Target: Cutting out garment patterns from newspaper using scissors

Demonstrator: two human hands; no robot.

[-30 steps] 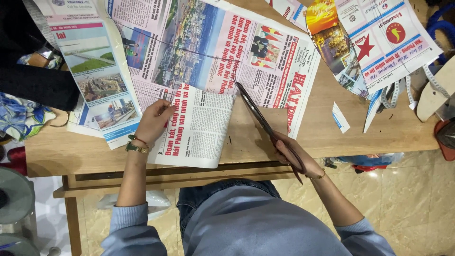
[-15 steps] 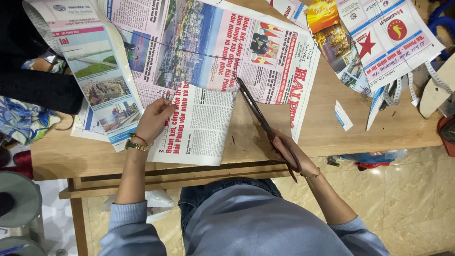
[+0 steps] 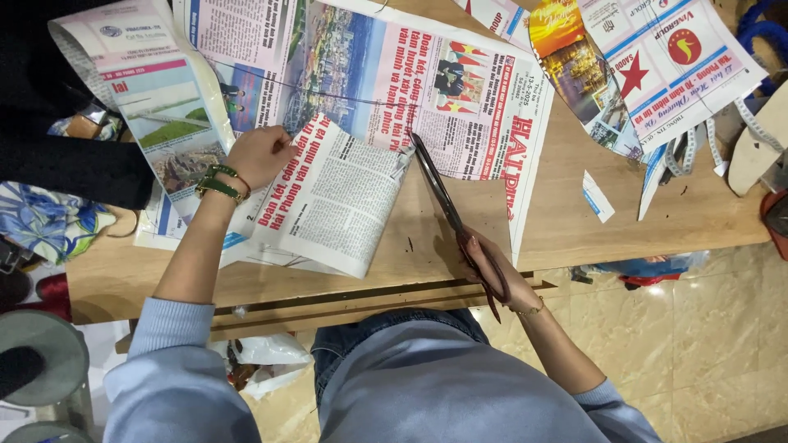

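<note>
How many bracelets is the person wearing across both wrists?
3: two green and gold bracelets side by side on the left wrist, one thin chain bracelet on the right wrist. A sleeve could hide more.
</note>
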